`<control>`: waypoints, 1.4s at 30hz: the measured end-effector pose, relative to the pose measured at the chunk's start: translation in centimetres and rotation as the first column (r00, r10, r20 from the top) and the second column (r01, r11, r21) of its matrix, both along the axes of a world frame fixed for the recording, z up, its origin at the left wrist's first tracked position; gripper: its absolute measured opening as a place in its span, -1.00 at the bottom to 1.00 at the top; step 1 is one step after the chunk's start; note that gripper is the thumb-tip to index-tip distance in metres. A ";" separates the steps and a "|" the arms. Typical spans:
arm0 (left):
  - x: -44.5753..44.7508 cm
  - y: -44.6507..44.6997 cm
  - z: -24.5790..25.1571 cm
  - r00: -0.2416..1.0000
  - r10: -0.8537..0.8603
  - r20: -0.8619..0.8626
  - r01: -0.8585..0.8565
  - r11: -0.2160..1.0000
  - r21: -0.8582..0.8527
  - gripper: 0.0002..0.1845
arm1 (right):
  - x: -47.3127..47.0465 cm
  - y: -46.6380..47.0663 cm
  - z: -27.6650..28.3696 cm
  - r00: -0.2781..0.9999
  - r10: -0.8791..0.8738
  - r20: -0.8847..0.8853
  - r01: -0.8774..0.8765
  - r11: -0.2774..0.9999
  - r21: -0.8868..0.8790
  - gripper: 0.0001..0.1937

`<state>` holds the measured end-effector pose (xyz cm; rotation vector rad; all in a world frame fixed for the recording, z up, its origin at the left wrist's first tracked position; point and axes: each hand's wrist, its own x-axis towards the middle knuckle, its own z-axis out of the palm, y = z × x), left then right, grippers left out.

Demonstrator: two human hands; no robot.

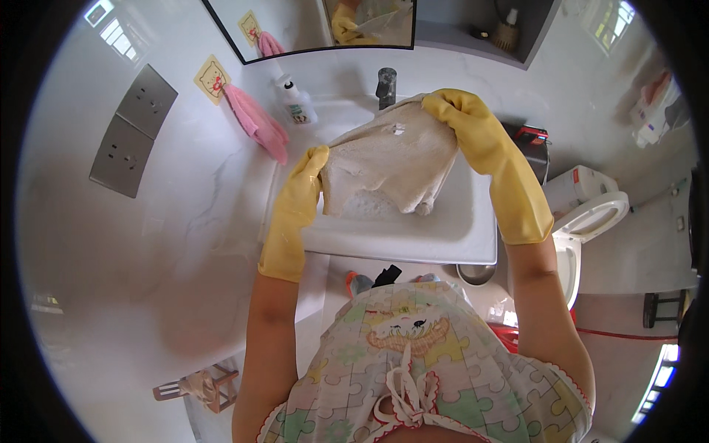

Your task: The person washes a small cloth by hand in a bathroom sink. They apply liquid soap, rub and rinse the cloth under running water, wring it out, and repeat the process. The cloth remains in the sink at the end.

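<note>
A wet beige cloth [388,152] with a small hole near its top hangs stretched between my hands over a white washbasin [460,243]. In a yellow rubber glove, my left hand [304,177] grips the cloth's left edge. My right hand [457,113], gloved the same way, pinches its upper right corner and sits higher, close to the tap. The cloth's lower edge droops into the basin, where some suds [368,205] show beneath it. Behind the cloth stands a dark tap [386,87], its lower part partly covered.
A pump bottle [299,102] stands on the basin's back left corner. Beside it a pink towel [257,122] hangs from a wall hook. A framed mirror [310,27] is above. On the right is a toilet [570,255]; a metal bowl [476,273] lies below the basin's front edge.
</note>
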<state>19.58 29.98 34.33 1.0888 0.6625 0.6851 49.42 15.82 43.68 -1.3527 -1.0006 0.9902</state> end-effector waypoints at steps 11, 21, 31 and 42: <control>0.0 5.5 -12.0 0.939 -0.040 -0.343 0.014 0.997 -0.079 -0.64 | 1.7 3.1 -15.3 0.963 0.067 0.263 0.067 0.880 -0.471 -0.58; 6.0 3.5 -20.5 0.423 0.406 -0.810 0.730 0.376 0.570 -0.29 | -7.2 3.8 -29.5 0.299 0.368 0.880 0.141 0.895 -0.423 -0.28; 13.6 9.9 -24.4 0.145 0.043 -0.988 0.781 0.609 0.141 -0.40 | -2.0 11.7 -41.1 0.778 0.049 0.626 0.268 0.876 -0.401 -0.63; 12.8 9.9 -25.5 0.942 -0.170 -0.291 0.062 0.936 -0.347 -0.50 | -4.6 15.2 -31.2 0.953 -0.244 0.177 0.300 0.699 -0.649 -0.62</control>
